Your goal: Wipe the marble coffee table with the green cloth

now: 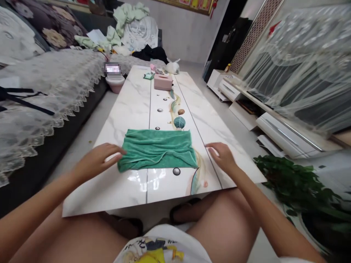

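A green towel (159,148) lies spread across the near part of the marble-patterned table (109,182), with wrinkles and a raised fold along its front half. My left hand (105,157) is at the towel's left edge, thumb and fingers apart, the fingertips at or just over the cloth; whether they touch it I cannot tell. To the right of the towel, my right hand (221,155) hovers over the tabletop with thumb and fingers apart and nothing in it. A gap separates it from the towel's right edge.
A pink tissue box (163,82), a small green packet (148,76) and a white plastic bag (172,67) stand at the table's far end. A lace-covered sofa (55,84) runs along the left. On the right are a leafy plant (287,182) and a low white cabinet (287,135).
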Motion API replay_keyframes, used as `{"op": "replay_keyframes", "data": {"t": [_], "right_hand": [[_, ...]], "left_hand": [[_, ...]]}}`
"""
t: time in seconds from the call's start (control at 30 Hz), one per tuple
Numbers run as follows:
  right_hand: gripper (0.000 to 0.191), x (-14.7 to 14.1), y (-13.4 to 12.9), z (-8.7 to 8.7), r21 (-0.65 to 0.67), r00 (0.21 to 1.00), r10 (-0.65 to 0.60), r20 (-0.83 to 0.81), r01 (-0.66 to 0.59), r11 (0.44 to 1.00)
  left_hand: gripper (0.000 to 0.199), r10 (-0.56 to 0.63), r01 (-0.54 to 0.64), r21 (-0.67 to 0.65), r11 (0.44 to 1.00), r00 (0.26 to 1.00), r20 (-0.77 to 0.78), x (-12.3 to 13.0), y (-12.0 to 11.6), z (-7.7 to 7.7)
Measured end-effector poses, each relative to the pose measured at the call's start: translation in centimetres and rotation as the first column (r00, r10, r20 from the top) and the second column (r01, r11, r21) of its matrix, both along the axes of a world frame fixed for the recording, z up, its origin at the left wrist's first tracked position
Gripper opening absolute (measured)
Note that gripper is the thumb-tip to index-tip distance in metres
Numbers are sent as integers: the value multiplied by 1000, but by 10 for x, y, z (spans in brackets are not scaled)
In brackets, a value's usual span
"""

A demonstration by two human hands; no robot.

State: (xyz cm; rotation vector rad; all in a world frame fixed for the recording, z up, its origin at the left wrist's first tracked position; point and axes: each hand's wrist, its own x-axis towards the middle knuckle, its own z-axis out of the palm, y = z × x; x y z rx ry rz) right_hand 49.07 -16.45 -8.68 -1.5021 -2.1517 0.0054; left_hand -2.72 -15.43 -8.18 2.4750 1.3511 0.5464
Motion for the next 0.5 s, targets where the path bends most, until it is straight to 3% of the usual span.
{"op": "replay_keyframes", "data": {"t": [0.07, 0.13, 0.23, 0.33, 0.5], "right_hand": [[46, -50, 20, -1, -41, 994, 114, -2, -114, 993], [52, -103, 38, -8, -195, 974, 221, 49, -208, 959], [65, -153, 56, -27, -411, 936, 292, 196, -192, 891], [67, -163, 77, -42, -449, 918, 290, 272, -145, 882], [60, -156, 131, -44, -445, 924, 264, 275, -121, 887]], "left_hand": [[57, -38, 36, -39, 999, 998, -58, 40, 31, -8], [65, -85, 73, -71, 995, 978, -189, 80, 57, -23], [68, -79, 47, -98, 994, 931, -357, 119, 79, -47], [65, -37, 9, -73, 997, 918, -394, 128, 92, -58], [64, 36, -65, -62, 996, 920, -390, 132, 128, -53]]}}
